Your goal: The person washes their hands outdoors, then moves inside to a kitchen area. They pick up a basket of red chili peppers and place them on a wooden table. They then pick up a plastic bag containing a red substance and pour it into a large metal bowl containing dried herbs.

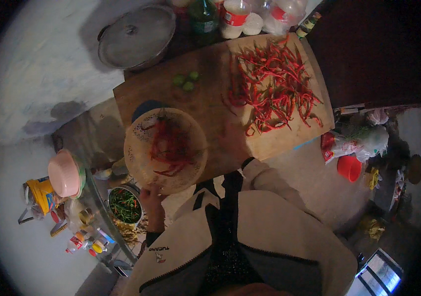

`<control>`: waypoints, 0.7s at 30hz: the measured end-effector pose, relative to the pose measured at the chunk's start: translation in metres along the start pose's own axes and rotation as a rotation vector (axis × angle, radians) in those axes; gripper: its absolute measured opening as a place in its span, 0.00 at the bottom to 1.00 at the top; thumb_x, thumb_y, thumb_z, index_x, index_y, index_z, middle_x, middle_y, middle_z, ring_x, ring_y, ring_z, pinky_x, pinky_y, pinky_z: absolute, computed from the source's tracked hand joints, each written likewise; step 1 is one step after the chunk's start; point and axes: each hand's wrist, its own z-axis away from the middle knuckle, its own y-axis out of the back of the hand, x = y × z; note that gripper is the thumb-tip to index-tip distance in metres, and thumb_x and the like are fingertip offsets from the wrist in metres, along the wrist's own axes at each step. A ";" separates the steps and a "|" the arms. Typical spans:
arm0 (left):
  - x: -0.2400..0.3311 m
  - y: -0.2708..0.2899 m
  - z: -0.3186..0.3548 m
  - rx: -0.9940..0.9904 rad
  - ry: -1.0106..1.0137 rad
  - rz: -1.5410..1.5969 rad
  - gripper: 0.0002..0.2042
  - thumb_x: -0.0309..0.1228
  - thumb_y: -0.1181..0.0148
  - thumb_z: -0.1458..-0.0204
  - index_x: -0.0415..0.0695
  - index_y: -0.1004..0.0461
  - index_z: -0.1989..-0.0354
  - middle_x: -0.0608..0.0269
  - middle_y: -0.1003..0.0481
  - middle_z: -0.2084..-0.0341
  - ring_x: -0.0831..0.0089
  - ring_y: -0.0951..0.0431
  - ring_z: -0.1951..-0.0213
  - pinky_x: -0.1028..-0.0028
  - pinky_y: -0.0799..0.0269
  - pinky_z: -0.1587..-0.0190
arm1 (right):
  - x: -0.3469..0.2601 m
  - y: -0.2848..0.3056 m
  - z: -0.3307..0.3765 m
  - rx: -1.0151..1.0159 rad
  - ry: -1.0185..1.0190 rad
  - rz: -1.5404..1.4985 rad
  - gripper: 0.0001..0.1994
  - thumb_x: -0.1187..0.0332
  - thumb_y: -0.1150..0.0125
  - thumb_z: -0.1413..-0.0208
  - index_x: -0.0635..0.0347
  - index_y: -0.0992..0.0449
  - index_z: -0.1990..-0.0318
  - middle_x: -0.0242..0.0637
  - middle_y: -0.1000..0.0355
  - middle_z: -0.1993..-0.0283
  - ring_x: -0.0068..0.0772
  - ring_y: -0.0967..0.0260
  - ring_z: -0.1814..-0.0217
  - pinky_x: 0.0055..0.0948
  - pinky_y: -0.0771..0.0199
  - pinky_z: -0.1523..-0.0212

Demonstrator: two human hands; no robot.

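My left hand [152, 200] grips the near left rim of a pale round colander [137, 160], which holds a loose heap of red chili peppers [171, 145]. The colander sits at the near left of a wooden board [210, 103], over its edge. My right hand [234, 140] is over the board between the colander and a large spread of red chili peppers [279, 84] with green stems. It is smeared by motion, so its fingers and anything in them cannot be made out.
Small green round fruits [186, 82] lie on the board. A lidded pot [136, 37] and several bottles [235, 17] line the far side. To the left stand a pot of green and red peppers [125, 204] and a pink basin [63, 172]. A red bucket [349, 167] is at the right.
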 end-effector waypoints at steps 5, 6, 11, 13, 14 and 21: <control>0.003 0.000 -0.002 0.000 0.003 -0.005 0.13 0.30 0.44 0.42 0.36 0.28 0.52 0.59 0.23 0.61 0.69 0.21 0.62 0.67 0.18 0.64 | -0.023 -0.033 0.008 0.225 0.158 -0.221 0.23 0.61 0.43 0.43 0.63 0.35 0.44 0.57 0.29 0.56 0.57 0.30 0.53 0.49 0.30 0.50; 0.003 0.000 -0.002 -0.006 0.004 -0.007 0.13 0.30 0.44 0.42 0.36 0.28 0.52 0.59 0.23 0.61 0.70 0.21 0.61 0.67 0.18 0.64 | -0.022 -0.046 0.009 0.152 0.099 -0.279 0.24 0.60 0.44 0.43 0.63 0.37 0.42 0.56 0.30 0.53 0.56 0.32 0.50 0.48 0.31 0.48; 0.004 -0.001 -0.003 -0.039 0.019 0.019 0.14 0.31 0.44 0.42 0.36 0.28 0.50 0.58 0.23 0.61 0.70 0.21 0.62 0.68 0.19 0.64 | -0.014 -0.086 0.008 -0.092 -0.112 -0.238 0.36 0.55 0.43 0.43 0.62 0.49 0.31 0.55 0.38 0.36 0.55 0.39 0.35 0.46 0.36 0.38; 0.004 -0.003 -0.003 -0.044 -0.003 0.019 0.15 0.31 0.43 0.42 0.36 0.28 0.50 0.58 0.23 0.61 0.70 0.21 0.62 0.69 0.19 0.64 | -0.018 -0.079 0.004 -0.080 -0.157 -0.513 0.33 0.57 0.43 0.42 0.62 0.45 0.33 0.54 0.37 0.38 0.54 0.38 0.37 0.45 0.35 0.40; 0.004 -0.003 -0.003 -0.047 -0.012 0.017 0.15 0.31 0.43 0.43 0.36 0.28 0.50 0.58 0.23 0.61 0.70 0.21 0.62 0.69 0.19 0.64 | -0.023 -0.072 -0.001 -0.080 -0.207 -0.778 0.31 0.58 0.43 0.43 0.62 0.42 0.34 0.54 0.35 0.39 0.53 0.36 0.39 0.44 0.34 0.41; -0.002 -0.008 -0.013 -0.064 -0.039 0.000 0.12 0.30 0.42 0.43 0.37 0.28 0.54 0.58 0.24 0.62 0.70 0.21 0.63 0.69 0.19 0.65 | -0.020 0.006 0.004 0.017 -0.031 -0.417 0.23 0.61 0.43 0.43 0.61 0.33 0.42 0.48 0.28 0.51 0.47 0.30 0.49 0.42 0.29 0.48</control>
